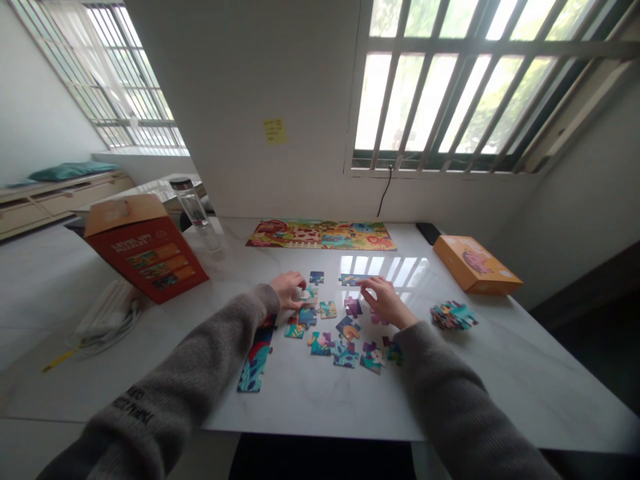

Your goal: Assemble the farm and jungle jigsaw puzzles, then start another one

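Loose jigsaw puzzle pieces (346,354) lie spread over the middle of the white table. My left hand (290,290) is curled with thumb and fingertips at a light-coloured puzzle piece (311,292), at the left of the spread. A dark blue piece (317,277) lies just beyond it. My right hand (383,299) has its fingers bent together at the right end of a short joined strip (350,279); the exact contact is partly hidden. Purple pieces (353,307) sit close under this hand. A joined column of pieces (255,367) runs partly beneath my left sleeve.
A finished long puzzle picture (320,235) lies by the wall. At right are an orange box (475,263), a dark phone-like object (427,233) and a pile of pieces (453,315). To the left stand a red box (150,253), a glass bottle (193,203) and a cabled power strip (107,310).
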A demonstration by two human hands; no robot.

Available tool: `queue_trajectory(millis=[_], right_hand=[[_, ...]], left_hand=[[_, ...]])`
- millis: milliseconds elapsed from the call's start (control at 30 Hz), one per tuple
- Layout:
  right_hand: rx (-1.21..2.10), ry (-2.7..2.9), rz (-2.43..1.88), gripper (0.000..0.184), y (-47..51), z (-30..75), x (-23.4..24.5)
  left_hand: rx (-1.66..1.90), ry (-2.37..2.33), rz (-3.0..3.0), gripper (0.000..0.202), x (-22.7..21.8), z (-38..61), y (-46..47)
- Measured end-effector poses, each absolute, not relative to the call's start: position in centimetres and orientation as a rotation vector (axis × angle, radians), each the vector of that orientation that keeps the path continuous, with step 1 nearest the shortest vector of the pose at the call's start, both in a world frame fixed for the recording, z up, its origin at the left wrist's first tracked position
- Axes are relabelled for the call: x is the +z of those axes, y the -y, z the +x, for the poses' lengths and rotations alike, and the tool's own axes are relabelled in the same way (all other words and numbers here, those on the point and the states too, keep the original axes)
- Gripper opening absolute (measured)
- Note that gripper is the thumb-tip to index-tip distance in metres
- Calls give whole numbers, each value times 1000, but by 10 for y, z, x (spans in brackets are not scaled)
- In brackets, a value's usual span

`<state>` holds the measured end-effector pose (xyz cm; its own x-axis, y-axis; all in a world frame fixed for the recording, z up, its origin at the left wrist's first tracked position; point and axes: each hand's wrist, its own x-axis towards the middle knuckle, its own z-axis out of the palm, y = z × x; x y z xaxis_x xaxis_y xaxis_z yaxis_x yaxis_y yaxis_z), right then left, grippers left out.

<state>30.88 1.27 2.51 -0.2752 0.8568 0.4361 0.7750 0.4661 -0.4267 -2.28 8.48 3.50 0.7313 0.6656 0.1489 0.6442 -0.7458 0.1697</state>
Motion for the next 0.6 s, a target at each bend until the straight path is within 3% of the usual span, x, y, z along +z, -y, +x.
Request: queue_trajectory(millis=[100, 300, 600], right_hand=[[308, 2052, -1282, 24, -4, 290, 30], [919, 1813, -1075, 37, 10, 254, 35], [1203, 1543, -937, 38, 13, 243, 31]], left_hand=[[423, -1084, 2886, 38, 48, -11, -68], [558, -1032, 3024, 43, 71, 21, -32], [619, -1017, 2999, 40, 73, 21, -8]])
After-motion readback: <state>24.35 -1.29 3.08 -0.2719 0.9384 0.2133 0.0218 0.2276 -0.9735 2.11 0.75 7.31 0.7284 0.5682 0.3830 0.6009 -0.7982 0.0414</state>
